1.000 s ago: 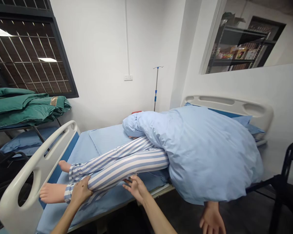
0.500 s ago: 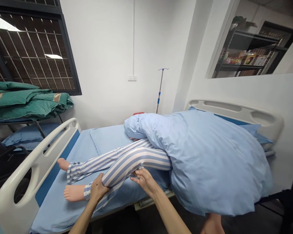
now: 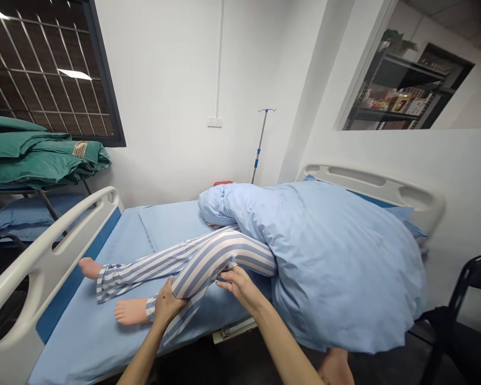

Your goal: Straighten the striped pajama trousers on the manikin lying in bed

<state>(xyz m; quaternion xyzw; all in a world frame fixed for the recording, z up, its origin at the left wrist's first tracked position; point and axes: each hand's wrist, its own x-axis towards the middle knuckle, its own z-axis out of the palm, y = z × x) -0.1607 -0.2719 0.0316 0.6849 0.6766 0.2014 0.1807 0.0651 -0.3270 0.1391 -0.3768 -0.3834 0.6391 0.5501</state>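
Note:
Two legs in blue-and-white striped trousers lie on the bed; whether they belong to a person or a manikin I cannot tell. The near leg [image 3: 220, 256] is bent at the knee, its bare foot [image 3: 132, 312] on the sheet. My left hand [image 3: 169, 302] is wrapped round its lower part, over the cloth. Just below the knee bend is my right hand [image 3: 240, 287], fingers apart and fingertips at the underside of the knee. The far leg [image 3: 144, 270] lies straighter behind. A light blue quilt [image 3: 336, 256] hides the thighs and upper body.
The bed has a white footboard [image 3: 70, 230] at left and a headboard [image 3: 369, 179] at right. A bare limb [image 3: 336, 366] shows below the quilt. A black chair [image 3: 471, 315] stands at right, an IV pole [image 3: 260, 144] behind. Green bedding [image 3: 44, 158] is piled at left.
The near leg's foot has slid along the sheet toward the quilt, and its knee is more bent. My left hand has moved with the lower leg. The view has shifted a little.

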